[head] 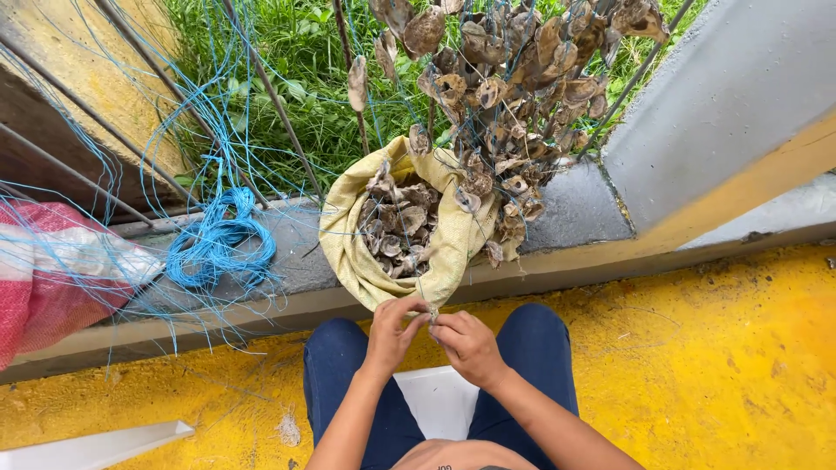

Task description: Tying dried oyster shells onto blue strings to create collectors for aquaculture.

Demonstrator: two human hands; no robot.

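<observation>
Left hand and right hand pinch a small shell together beside the yellow sack of shells.

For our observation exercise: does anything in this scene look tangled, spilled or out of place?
Yes. The blue line lies in a loose tangle on the grey ledge, strands straying left over the red-and-white sack. The shells stay inside the yellow sack.

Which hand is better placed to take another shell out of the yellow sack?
Probably the left hand. It sits directly below the yellow sack opening and the shells. The right hand lies further toward the sack's edge; both pinch something small between them.
</observation>
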